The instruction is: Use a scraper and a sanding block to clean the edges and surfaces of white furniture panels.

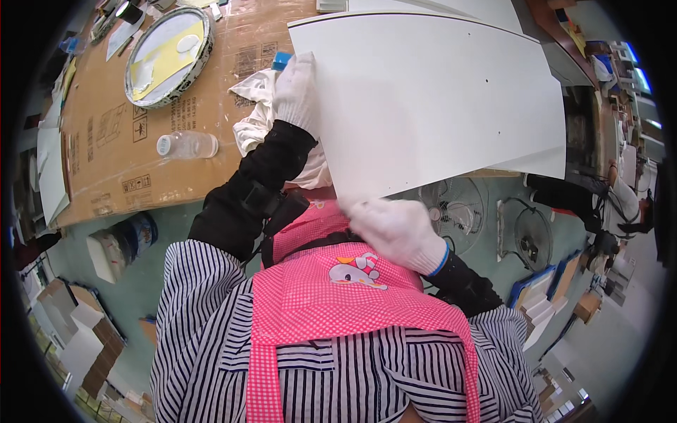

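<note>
A large white panel (437, 106) with a few small dark holes lies on the table, its near side jutting past the edge. Along its left edge is my left hand (296, 92) in a white knit glove, closed about a small blue block (281, 61) that shows beside the fingers. Under that wrist lies a crumpled white cloth (255, 116). My right hand (402, 229), also gloved, is closed at the panel's near left corner. Its fingers are smeared by motion, and what they hold is hidden.
Cardboard (169, 173) covers the table. On it are a clear plastic bottle (194, 145) lying on its side and a round lid (201, 60) with yellow paper. Beyond the near edge stand two fans (532, 236) and a bucket (141, 231). Another person's arm (564, 194) shows at right.
</note>
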Motion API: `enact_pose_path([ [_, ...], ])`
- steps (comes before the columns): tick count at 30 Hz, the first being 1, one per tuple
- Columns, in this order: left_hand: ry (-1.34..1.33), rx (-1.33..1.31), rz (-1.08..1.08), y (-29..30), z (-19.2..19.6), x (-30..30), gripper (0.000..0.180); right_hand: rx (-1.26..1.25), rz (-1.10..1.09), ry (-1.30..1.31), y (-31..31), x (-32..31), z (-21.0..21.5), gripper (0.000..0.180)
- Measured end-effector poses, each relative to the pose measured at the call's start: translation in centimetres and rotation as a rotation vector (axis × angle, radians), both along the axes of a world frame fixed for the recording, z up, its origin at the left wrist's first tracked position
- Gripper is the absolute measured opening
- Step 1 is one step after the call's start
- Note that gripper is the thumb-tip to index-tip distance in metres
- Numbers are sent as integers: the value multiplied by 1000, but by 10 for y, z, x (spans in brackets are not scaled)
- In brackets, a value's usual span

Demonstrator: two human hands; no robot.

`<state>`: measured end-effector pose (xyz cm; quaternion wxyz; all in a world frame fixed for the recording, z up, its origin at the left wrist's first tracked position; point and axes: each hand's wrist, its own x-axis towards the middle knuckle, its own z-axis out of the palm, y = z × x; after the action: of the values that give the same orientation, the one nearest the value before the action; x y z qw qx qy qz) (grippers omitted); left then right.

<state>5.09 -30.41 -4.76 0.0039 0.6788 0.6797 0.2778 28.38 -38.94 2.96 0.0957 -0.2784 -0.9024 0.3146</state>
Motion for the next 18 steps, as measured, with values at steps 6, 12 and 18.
enact_pose_path([
  [6,-317,31,4,-9,-14,-19,35,-224,-624,160,62,4,24,18],
  [12,-2110,-49,237,-59,-36,-26,39,662,-504,-13,122,12,-26,7],
  [18,-1886,-120,472,-114,-46,-55,59,-474,303,386,26,-100,5,26],
])
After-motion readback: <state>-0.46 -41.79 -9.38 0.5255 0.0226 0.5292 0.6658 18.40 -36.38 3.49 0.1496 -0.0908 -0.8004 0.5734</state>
